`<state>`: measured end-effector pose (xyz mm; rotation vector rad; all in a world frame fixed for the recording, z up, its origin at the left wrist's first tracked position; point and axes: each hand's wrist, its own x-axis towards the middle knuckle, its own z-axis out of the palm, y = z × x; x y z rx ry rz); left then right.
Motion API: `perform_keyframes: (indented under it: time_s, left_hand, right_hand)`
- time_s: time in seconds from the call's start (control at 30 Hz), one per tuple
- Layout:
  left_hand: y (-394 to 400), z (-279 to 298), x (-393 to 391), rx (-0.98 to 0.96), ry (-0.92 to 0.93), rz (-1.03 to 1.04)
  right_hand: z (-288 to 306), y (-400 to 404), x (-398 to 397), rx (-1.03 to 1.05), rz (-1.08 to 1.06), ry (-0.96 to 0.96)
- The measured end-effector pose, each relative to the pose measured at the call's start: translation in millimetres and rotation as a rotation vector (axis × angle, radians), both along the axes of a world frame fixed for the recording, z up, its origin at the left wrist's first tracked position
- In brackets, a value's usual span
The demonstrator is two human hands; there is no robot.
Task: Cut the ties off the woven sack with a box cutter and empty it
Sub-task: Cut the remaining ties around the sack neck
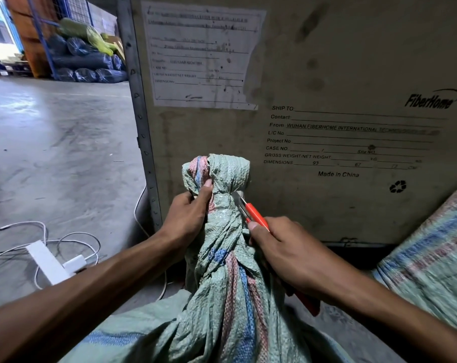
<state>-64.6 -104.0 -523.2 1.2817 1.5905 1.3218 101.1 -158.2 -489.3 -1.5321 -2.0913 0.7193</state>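
the left hand [189, 216] grips the gathered neck of the green woven plastic sack [222, 258]. the right hand [287, 254] holds a red-handled box cutter [253, 213], blade at the tied neck.

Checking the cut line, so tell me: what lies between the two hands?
In the head view, the bunched neck of the woven sack stands between the left hand and the right hand, with the box cutter against its right side.
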Motion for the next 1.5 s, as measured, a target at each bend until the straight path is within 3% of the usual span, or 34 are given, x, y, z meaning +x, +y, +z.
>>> perform_keyframes:
  time_s: [0.67, 0.77, 0.87, 0.93, 1.07, 1.2, 1.3, 1.4, 1.5]
  left_hand:
    - [7.1, -15.8, -4.8, 0.094, 0.055, 0.090]
    - [6.5, -12.1, -5.2, 0.039, 0.017, 0.093]
    - [4.0, -5.1, -8.8, -0.003, -0.036, 0.083]
    - [0.5, 2.5, -9.4, -0.019, -0.158, 0.069]
    - [-12.9, 12.8, 2.4, -0.059, -0.265, -0.106]
    - [-21.5, 14.1, 15.9, -0.102, -0.272, -0.224]
    - [-25.3, 16.7, 12.2, -0.038, -0.147, -0.166]
    - [-27.8, 17.4, 5.4, 0.027, 0.042, -0.235]
    - [-24.8, 16.4, -2.4, 0.029, -0.053, -0.373]
  right_hand:
    - [-1.0, -7.9, -1.9, -0.259, 0.043, -0.164]
    - [-0.3, -7.2, 0.9, -0.303, 0.067, -0.097]
    - [13.1, -8.4, 8.7, -0.411, 0.060, 0.175]
    - [21.6, -7.5, 16.0, -0.340, 0.004, 0.326]
    - [8.4, 11.6, 23.2, 0.119, -0.125, 0.311]
    - [-12.2, 24.5, 12.4, 0.093, -0.101, 0.441]
    - [-20.7, 31.0, 11.0, 0.135, -0.093, 0.481]
    - [-20.0, 35.2, 14.9, 0.170, -0.084, 0.503]
    - [-17.7, 37.2, 19.8, 0.182, -0.008, 0.524]
